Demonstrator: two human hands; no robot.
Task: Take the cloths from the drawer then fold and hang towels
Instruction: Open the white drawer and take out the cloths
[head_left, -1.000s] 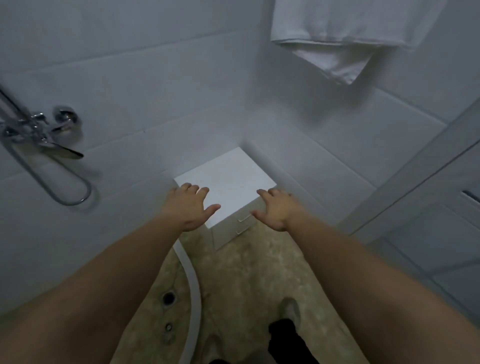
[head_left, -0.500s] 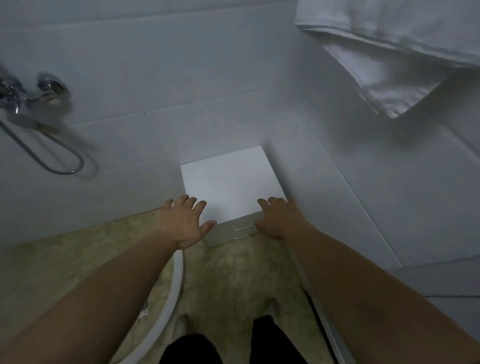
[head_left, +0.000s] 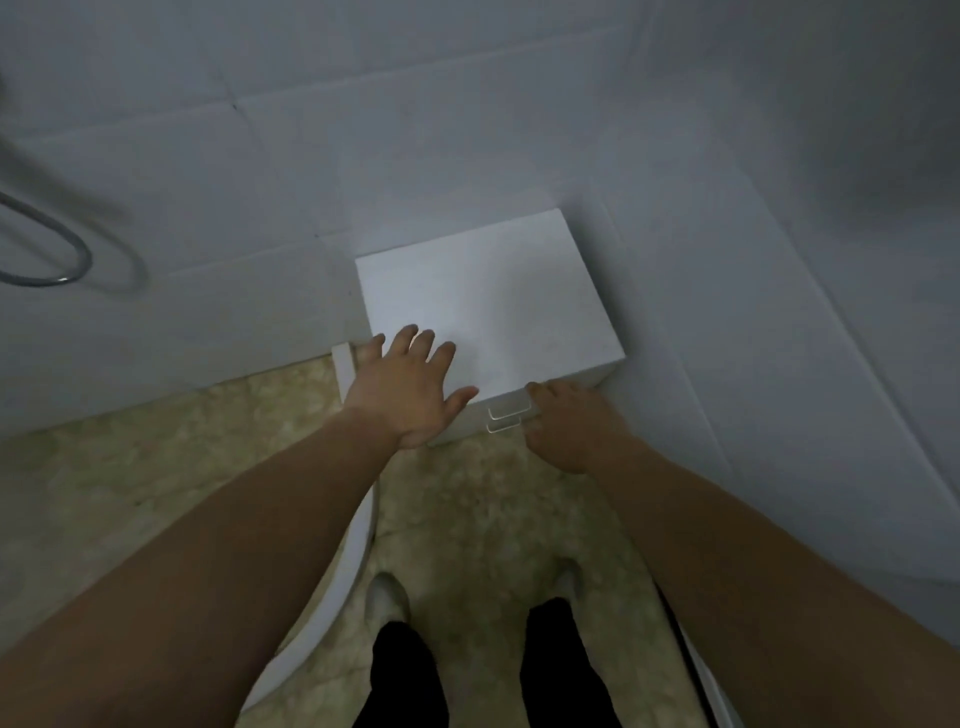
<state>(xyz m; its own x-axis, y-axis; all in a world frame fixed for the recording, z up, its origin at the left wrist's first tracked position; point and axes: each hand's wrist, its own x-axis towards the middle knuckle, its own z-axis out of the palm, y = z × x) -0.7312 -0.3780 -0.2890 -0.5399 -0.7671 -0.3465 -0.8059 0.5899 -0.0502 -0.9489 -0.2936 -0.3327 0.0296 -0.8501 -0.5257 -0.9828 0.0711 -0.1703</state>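
Observation:
A small white drawer cabinet (head_left: 498, 301) stands on the floor in the corner of the tiled walls. Two clear drawer handles (head_left: 505, 418) show on its front; the drawers look closed. My left hand (head_left: 410, 387) hovers open, fingers spread, over the cabinet's front left edge. My right hand (head_left: 569, 426) is right beside the handles at the front right, fingers curled towards them; whether it touches a handle is unclear. No cloths or towels are in view.
White tiled walls (head_left: 727, 260) close in behind and to the right. A metal shower hose loop (head_left: 67, 260) hangs at the left. A curved white shower-tray rim (head_left: 343, 582) runs along the beige floor. My feet (head_left: 387, 597) and dark trouser legs are below.
The view has tilted down: the hanging towel and tap left the frame. Both hands moved closer to the cabinet, my right hand dropping to the drawer handles.

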